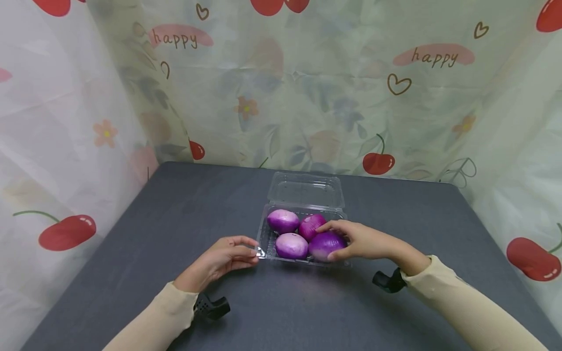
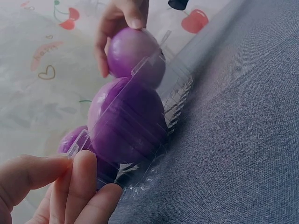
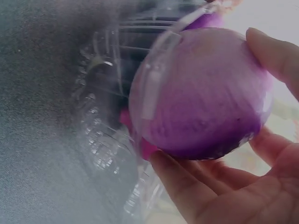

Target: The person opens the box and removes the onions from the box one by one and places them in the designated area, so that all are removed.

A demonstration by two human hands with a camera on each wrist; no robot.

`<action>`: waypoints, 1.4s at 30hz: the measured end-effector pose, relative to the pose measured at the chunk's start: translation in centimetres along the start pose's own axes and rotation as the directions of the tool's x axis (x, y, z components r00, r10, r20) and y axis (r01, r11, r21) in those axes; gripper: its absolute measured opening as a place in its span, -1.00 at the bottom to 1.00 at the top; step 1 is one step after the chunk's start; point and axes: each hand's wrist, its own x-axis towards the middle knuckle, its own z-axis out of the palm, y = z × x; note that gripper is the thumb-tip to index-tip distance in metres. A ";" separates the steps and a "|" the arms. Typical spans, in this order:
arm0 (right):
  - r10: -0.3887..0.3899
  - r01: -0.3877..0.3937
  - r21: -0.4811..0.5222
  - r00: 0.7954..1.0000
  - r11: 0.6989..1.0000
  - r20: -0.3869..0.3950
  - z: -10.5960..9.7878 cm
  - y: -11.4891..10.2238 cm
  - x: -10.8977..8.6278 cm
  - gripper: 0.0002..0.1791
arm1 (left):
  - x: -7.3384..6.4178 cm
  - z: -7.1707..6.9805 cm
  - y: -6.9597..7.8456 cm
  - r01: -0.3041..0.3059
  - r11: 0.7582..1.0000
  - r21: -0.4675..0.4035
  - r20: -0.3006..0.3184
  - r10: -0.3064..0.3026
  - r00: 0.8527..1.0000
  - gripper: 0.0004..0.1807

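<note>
All four onions (image 1: 291, 246) are purple: the back-right onion (image 1: 311, 226) is a streaky magenta, while the others blend violet with pale lilac. The container (image 1: 264, 226) is clear and colourless, the surface (image 1: 193, 209) dark grey with fine flecks in the wrist views, the sleeves (image 1: 151, 318) plain cream and the wrist cameras (image 1: 215, 308) black. The off-white cloth (image 1: 290, 87) is printed with green-stemmed red cherries (image 1: 379, 164), orange flowers (image 1: 105, 133) with yellow centres, brown hearts (image 1: 399, 85) and brown "happy" lettering (image 1: 174, 38) on pink patches

We pinched a clear container (image 2: 179, 105) with our left hand (image 2: 67, 189); our right hand (image 2: 122, 21) gripped a purple onion (image 2: 134, 55).
</note>
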 end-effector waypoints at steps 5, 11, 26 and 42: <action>-0.026 0.030 0.080 0.998 0.996 -0.050 -0.6 -0.2 -0.7 -0.34 | 0.1 0.0 0.0 -0.003 1.000 0.000 -0.003 0.003 1.000 -0.80; -0.030 0.049 0.150 0.991 0.988 -0.129 -1.6 0.0 -1.5 -0.30 | 0.0 0.0 0.0 -0.008 1.000 0.000 0.002 0.008 1.000 -0.79; -0.032 0.094 0.158 0.934 0.983 -0.356 -4.0 1.8 -3.3 -0.19 | -0.1 -0.2 -0.1 -0.005 1.000 -0.005 0.002 0.005 1.000 -0.78; 0.040 0.065 0.200 0.874 0.978 -0.483 -4.6 5.2 -3.8 -0.22 | 0.0 0.0 -0.1 -0.007 1.000 0.000 -0.013 0.007 1.000 -0.78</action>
